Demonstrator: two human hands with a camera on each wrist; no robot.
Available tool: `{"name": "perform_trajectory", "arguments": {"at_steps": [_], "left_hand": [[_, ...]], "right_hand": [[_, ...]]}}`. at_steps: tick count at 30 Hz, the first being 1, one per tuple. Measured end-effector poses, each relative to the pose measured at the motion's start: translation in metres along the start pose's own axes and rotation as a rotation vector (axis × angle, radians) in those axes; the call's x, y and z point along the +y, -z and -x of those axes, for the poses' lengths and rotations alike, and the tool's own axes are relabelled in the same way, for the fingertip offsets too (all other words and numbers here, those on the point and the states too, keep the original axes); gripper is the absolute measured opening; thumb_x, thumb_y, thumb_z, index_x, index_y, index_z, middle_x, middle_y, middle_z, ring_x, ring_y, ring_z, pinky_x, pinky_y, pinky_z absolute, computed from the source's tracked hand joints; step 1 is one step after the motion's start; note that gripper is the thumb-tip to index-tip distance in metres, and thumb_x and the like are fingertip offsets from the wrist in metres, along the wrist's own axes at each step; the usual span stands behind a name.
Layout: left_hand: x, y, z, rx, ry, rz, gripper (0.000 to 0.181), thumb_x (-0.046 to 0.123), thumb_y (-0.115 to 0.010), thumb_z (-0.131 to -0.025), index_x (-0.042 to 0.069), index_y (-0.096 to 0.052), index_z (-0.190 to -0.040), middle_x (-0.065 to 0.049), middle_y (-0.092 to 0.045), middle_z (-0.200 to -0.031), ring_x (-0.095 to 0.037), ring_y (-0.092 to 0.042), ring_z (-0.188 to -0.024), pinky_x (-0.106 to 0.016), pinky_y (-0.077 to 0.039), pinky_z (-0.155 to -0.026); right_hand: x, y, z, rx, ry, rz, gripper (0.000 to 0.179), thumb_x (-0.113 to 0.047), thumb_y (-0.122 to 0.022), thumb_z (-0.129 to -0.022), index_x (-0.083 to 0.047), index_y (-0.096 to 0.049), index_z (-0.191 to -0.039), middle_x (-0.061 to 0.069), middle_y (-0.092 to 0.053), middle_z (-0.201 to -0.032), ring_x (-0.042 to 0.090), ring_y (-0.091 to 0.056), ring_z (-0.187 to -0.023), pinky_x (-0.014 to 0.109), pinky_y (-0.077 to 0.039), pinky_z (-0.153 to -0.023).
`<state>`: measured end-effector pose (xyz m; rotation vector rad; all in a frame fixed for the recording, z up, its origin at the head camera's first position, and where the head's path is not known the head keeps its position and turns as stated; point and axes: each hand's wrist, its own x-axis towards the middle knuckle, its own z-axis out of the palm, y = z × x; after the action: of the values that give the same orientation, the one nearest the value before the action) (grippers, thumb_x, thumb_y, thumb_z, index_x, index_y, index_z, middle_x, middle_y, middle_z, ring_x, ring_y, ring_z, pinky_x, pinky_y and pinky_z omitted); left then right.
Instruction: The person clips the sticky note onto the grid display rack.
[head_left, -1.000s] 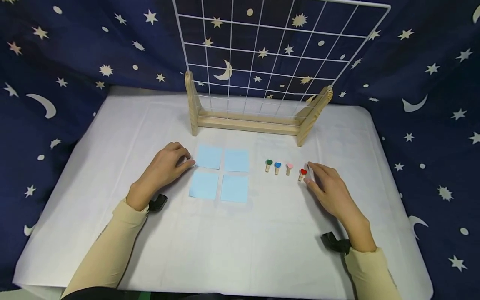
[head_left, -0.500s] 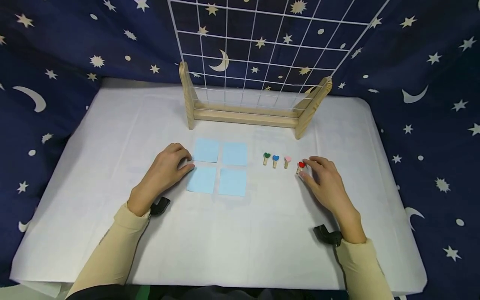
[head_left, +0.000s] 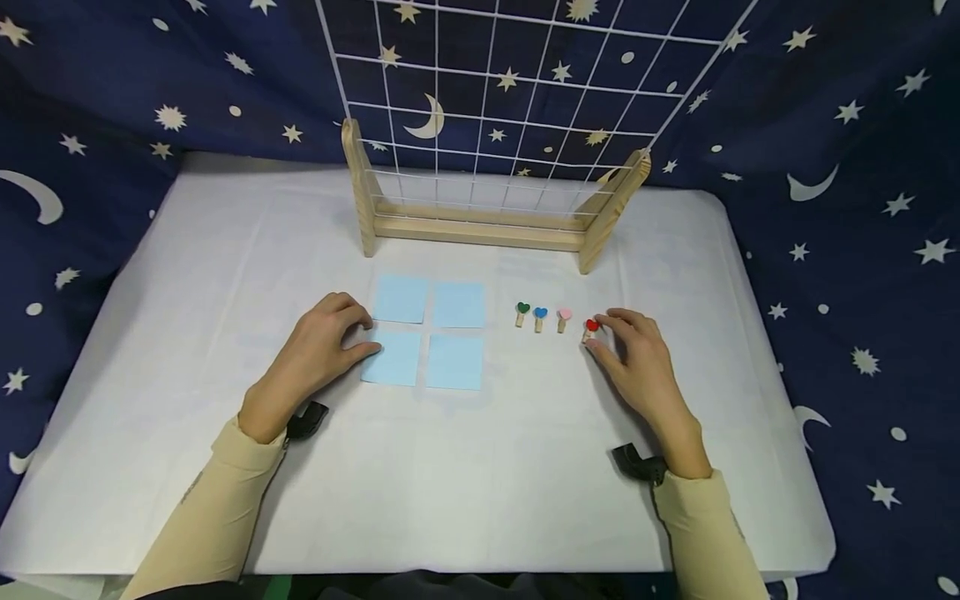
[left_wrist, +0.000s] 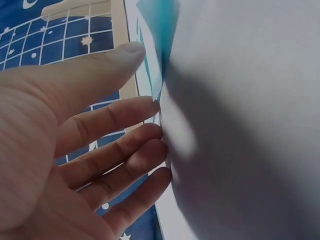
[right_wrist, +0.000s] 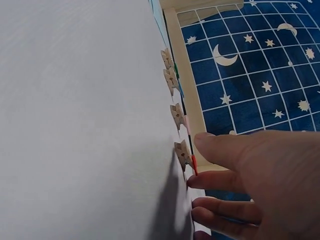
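Pale blue square paper notes lie in a two-by-two block, among them an upper left note (head_left: pixel 401 299) and a lower left note (head_left: pixel 393 358). My left hand (head_left: pixel 315 346) is at their left side, its thumb over the lower left note's edge and its index fingertip by the gap between the two. In the left wrist view its fingers are spread and relaxed. My right hand (head_left: pixel 637 358) reaches a small wooden clothespin with a red heart (head_left: pixel 592 326). Its thumb and index fingertip are on either side of the heart, apart from each other in the right wrist view.
Clothespins with green (head_left: pixel 522 309), blue (head_left: pixel 540 314) and pink (head_left: pixel 565 315) hearts lie in a row left of the red one. Behind stands a white wire grid (head_left: pixel 517 125) in a wooden base (head_left: pixel 480 231). Dark star-printed cloth (head_left: pixel 847 275) surrounds the white-covered table (head_left: pixel 450 483).
The head view has shifted a little. My right hand's fingertips have closed in around the red-heart clothespin. My left hand has moved slightly nearer the body, its thumb now over the lower left note.
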<state>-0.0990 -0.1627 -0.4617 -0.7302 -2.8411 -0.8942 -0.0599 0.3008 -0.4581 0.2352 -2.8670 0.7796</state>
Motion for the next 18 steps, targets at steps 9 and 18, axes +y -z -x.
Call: {"name": "perform_trajectory", "arguments": {"at_steps": [9,18], "left_hand": [[0.0026,-0.0011,0.0004,0.027,-0.009,-0.007,0.03,0.006,-0.095,-0.076,0.001,-0.072,-0.094,-0.012,-0.067,-0.102,-0.029,-0.06,-0.096,-0.046,-0.054,-0.084],[0.0052,-0.0058,-0.0012,0.042,-0.028,0.013,0.022,-0.009,-0.085,-0.08,0.004,-0.068,-0.088,-0.008,-0.066,-0.086,-0.024,-0.061,-0.083,-0.039,-0.052,-0.073]], "right_hand": [[0.0028,-0.0054,-0.0041,0.055,0.008,-0.01,0.035,-0.015,-0.08,-0.095,0.002,-0.073,-0.124,0.023,-0.065,-0.135,0.043,-0.056,-0.127,0.063,-0.042,-0.105],[0.0066,-0.0068,-0.0003,0.107,0.012,-0.03,0.032,-0.014,-0.083,-0.092,0.002,-0.076,-0.119,0.022,-0.069,-0.13,0.043,-0.059,-0.126,0.061,-0.044,-0.105]]}}
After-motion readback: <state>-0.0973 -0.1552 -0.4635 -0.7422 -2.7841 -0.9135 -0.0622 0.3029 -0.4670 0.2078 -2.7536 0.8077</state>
